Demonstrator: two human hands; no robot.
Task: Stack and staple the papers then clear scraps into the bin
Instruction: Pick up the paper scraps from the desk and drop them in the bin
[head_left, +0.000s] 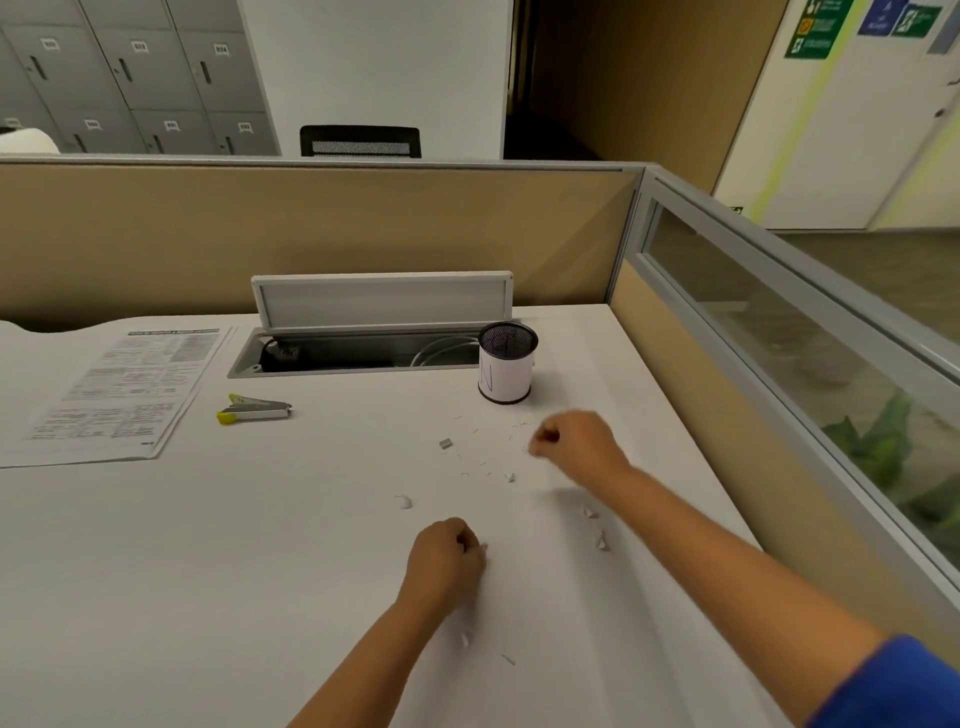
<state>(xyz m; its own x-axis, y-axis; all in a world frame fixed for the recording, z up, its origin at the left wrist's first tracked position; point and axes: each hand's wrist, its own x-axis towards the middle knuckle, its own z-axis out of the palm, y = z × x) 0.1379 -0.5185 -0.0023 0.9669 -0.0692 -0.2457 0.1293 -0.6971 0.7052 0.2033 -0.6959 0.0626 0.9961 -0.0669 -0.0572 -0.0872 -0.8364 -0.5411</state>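
White desk (260, 571): scraps (483, 467) scattered between hands (447, 556).

Grey lockers (140, 78), tan partition (311, 234), black chair (360, 141)

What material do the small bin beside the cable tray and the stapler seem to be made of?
The bin: likely black metal wire mesh, seen at its see-through rim, with white paper wrapped around the lower body. The stapler: silvery body with a dull shine, probably metal; its yellow ends look like plastic, though the picture is too soft to be sure.
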